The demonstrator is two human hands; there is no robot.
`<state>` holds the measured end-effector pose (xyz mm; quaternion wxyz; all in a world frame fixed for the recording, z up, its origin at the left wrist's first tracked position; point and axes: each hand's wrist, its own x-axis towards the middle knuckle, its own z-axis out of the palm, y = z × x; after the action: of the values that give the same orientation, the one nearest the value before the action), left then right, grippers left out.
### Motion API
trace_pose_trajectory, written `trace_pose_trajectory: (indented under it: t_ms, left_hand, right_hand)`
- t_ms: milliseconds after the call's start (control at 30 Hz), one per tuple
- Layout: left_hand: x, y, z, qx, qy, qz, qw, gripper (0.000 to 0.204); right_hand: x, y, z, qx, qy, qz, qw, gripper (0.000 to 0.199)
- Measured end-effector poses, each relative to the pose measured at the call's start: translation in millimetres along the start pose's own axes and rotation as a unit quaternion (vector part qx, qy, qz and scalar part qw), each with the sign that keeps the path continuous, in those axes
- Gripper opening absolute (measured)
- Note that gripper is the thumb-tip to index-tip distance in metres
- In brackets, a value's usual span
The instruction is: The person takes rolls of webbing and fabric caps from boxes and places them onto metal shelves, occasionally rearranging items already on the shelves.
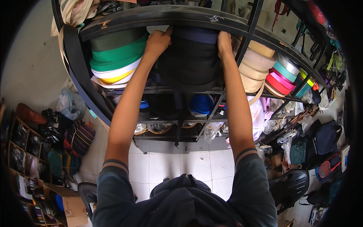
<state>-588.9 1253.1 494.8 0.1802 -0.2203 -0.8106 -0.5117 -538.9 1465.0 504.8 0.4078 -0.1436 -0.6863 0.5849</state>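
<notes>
Both my arms reach up to a black metal shelf (172,12). Under its upper board stands a stack of wide black webbing rolls (189,66), topped by a roll of navy webbing (196,35). My left hand (158,42) is closed at the navy roll's left edge, one finger pointing up beside it. On the opposite side my right hand (224,42) presses against the roll's right edge, its fingertips hidden behind it. Left of the stack, close to my left forearm, sit green webbing rolls (113,56) with white and yellow ones below.
Beige rolls (253,70) and pink and red rolls (280,81) fill the shelf on the right, past an upright post. Black straps (75,64) hang at the left end. Lower down is a blue roll (201,104). A black chair (293,185) and cardboard box (73,208) flank me.
</notes>
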Motion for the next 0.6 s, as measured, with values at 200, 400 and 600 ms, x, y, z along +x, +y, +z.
trace_pose_trajectory:
  t_ms: [200,400,600]
  left_hand:
    - [-33.5,-5.9,2.4,-0.095,0.045,0.074,0.992,0.049]
    - [-112.1,2.3,7.7,-0.262,0.024,0.026,0.965,0.042]
    - [-246.5,-27.4,-4.8,-0.360,0.018,-0.101,0.927,0.015]
  right_hand:
    - [-23.6,8.8,-17.4,0.011,-0.018,-0.062,0.998,0.063]
    - [-86.4,19.2,-37.1,-0.023,0.034,-0.188,0.981,0.052]
    - [-202.3,51.1,-57.7,0.026,-0.045,-0.204,0.978,0.040]
